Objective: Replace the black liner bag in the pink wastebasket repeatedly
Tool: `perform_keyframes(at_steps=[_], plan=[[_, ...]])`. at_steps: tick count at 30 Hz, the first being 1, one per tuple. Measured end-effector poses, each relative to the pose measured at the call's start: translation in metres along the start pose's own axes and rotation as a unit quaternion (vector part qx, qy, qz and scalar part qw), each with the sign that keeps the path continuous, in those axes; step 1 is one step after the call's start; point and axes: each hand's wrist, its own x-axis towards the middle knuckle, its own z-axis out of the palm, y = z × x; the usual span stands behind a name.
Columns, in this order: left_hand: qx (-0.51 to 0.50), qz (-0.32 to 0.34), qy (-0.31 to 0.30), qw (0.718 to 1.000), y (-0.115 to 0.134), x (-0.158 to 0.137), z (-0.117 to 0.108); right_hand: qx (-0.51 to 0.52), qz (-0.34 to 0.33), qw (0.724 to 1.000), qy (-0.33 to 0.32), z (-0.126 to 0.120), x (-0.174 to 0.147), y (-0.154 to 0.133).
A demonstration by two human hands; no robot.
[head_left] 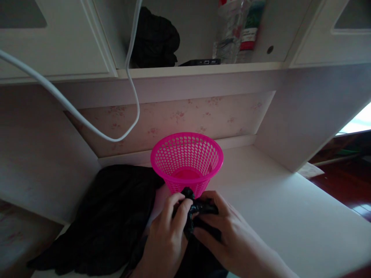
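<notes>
Both hands are at the lower middle, just in front of a pink perforated basket (187,180). My left hand (171,227) is closed, its fingers pinching a bunched, glossy black plastic bag (203,208). From the other side my right hand (222,224) grips the same bag between thumb and fingers. Dark, loose material hangs below the hands, partly hidden by them. The basket stands upright, and its inside shows through the open top.
A heap of black material (113,216) lies left of the basket on the white surface (269,200). White cable (87,122) loops down in front at left. The shelf above holds a black bundle (156,38), a phone-like dark object (203,62) and clear bottles (232,34).
</notes>
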Motion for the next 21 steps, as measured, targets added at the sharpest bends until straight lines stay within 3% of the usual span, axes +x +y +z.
perform_keyframes(at_steps=[2, 5, 6, 8, 11, 13, 15, 17, 19, 21], plan=[[-0.064, -0.021, -0.017, 0.998, 0.002, 0.000, 0.004, -0.020, 0.027, 0.999, 0.025, 0.009, 0.001, 0.003], [-0.205, -0.147, -0.090, 0.964, 0.003, 0.003, 0.001, -0.009, 0.033, 0.999, 0.028, 0.011, 0.000, 0.006], [-0.267, -0.205, -0.128, 0.933, 0.003, 0.004, -0.001, 0.005, 0.031, 0.999, 0.028, 0.010, -0.001, 0.007], [-0.405, -0.312, -0.187, 0.839, 0.004, 0.006, -0.007, 0.040, 0.022, 0.998, 0.036, 0.007, -0.003, 0.007], [-0.567, -0.397, -0.183, 0.698, 0.006, 0.003, -0.010, 0.114, 0.003, 0.992, 0.056, 0.005, -0.006, 0.010], [-0.607, -0.417, -0.161, 0.657, 0.006, 0.000, -0.007, 0.163, -0.005, 0.984, 0.073, 0.006, -0.007, 0.013], [-0.599, -0.431, -0.140, 0.660, 0.004, -0.004, -0.003, 0.196, -0.007, 0.976, 0.094, 0.008, -0.008, 0.018], [-0.568, -0.437, -0.132, 0.685, 0.002, -0.006, -0.001, 0.215, -0.006, 0.970, 0.115, 0.010, -0.009, 0.021], [-0.518, -0.423, -0.146, 0.729, 0.000, -0.005, -0.003, 0.225, -0.009, 0.966, 0.127, 0.009, -0.010, 0.023], [-0.441, -0.389, -0.167, 0.792, -0.001, -0.002, -0.008, 0.241, -0.009, 0.962, 0.125, 0.005, -0.012, 0.023]])
